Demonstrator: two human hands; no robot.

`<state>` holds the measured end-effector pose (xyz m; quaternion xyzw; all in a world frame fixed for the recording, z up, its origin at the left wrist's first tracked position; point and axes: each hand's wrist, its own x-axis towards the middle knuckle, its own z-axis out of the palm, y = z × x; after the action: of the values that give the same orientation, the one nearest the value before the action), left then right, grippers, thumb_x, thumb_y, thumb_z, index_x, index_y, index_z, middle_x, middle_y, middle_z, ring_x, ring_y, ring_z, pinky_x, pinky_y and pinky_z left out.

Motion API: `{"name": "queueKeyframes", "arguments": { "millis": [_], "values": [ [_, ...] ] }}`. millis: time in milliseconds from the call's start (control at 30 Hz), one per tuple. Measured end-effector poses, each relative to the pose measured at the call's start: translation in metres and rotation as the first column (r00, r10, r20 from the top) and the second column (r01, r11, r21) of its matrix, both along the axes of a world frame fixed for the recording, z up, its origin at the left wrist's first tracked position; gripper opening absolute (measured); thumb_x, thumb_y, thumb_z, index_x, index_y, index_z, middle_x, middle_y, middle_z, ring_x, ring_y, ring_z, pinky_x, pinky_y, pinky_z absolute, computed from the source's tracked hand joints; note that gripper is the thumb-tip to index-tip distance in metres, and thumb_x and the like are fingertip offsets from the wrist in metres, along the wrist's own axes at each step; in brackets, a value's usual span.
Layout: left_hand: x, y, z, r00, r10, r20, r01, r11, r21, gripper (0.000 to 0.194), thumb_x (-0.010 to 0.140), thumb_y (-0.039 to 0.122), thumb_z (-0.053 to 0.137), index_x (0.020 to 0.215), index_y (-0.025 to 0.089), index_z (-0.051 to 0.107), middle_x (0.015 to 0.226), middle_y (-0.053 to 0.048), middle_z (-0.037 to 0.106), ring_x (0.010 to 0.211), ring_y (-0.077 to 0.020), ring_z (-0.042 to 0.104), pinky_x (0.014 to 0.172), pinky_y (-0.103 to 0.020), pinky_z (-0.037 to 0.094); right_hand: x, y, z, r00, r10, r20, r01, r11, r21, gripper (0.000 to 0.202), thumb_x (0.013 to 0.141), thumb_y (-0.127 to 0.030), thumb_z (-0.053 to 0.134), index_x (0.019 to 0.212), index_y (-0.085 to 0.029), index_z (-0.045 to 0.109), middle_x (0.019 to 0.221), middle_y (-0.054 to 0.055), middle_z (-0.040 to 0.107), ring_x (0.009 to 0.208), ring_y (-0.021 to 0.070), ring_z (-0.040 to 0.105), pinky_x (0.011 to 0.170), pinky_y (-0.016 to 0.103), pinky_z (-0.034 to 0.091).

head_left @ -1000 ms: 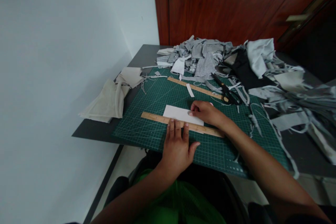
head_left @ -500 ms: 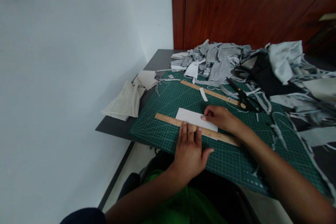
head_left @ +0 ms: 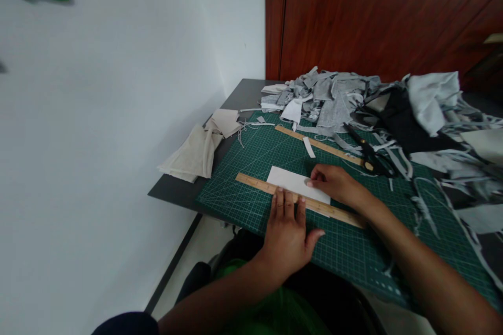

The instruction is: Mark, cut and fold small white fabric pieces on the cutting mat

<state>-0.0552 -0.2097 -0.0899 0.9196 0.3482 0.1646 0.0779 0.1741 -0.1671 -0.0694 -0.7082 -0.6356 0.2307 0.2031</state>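
A wooden ruler [head_left: 257, 183] lies aslant across a rectangular white piece of cloth [head_left: 290, 178] on the green cutting mat [head_left: 231, 196]. My left hand [head_left: 286, 235] rests on the near side of the ruler, fingers stretched out and pressing on it, thumb spread to the right. At the far right edge of the cloth, my right hand [head_left: 332, 183] has its fingers curled, with thumb and index finger pinching there. A narrow strip of the cloth shows below the ruler. Its right end passes under my right forearm.
Farther back lie a second wooden ruler [head_left: 318, 145], a small white strip [head_left: 308, 147] and black scissors [head_left: 371, 157]. Grey and white fabric scraps [head_left: 328, 97] are heaped along the back and right. Folded beige cloth [head_left: 192, 154] sits at the left table edge, near the wall.
The view has shifted slightly, so everything sits a little lower and to the right. Both hands keep their places on the ruler and the cloth.
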Motion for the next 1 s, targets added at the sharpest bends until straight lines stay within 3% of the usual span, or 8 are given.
{"name": "queueKeyframes", "arguments": {
  "millis": [233, 433, 1000],
  "values": [
    [0.0001, -0.0006, -0.0026, 1.0, 0.001, 0.023, 0.0, 1.0, -0.027, 0.078, 0.097, 0.062, 0.05, 0.15, 0.005, 0.045, 0.16, -0.031, 0.036, 0.152, -0.0493, 0.025, 0.116, -0.067, 0.036, -0.0023, -0.0013, 0.0021, 0.999, -0.016, 0.041, 0.016, 1.0, -0.02, 0.019, 0.085, -0.039, 0.065, 0.079, -0.021, 0.068, 0.069, 0.002, 0.068, 0.061, 0.017, 0.06, 0.056, 0.028, 0.038],
    [0.0004, -0.001, -0.0043, 0.999, -0.005, 0.035, 0.006, 0.999, -0.036, 0.082, 0.096, 0.064, 0.049, 0.151, 0.003, 0.044, 0.16, -0.032, 0.034, 0.152, -0.0512, 0.023, 0.117, -0.067, 0.035, -0.0028, -0.0038, 0.0051, 0.997, -0.014, 0.074, 0.015, 1.0, -0.011, 0.03, 0.086, -0.05, 0.064, 0.078, -0.022, 0.067, 0.067, 0.003, 0.068, 0.059, 0.0178, 0.059, 0.054, 0.028, 0.039],
    [0.0004, -0.0033, -0.0056, 0.999, 0.011, 0.052, -0.009, 0.999, -0.034, 0.081, 0.096, 0.064, 0.049, 0.151, 0.005, 0.044, 0.16, -0.03, 0.034, 0.153, -0.0489, 0.023, 0.119, -0.065, 0.032, -0.0003, -0.0083, 0.0022, 0.997, 0.019, 0.075, -0.02, 1.0, 0.011, 0.029, 0.089, -0.049, 0.061, 0.081, -0.022, 0.066, 0.07, 0.003, 0.069, 0.063, 0.0188, 0.061, 0.057, 0.029, 0.039]
  ]
}}
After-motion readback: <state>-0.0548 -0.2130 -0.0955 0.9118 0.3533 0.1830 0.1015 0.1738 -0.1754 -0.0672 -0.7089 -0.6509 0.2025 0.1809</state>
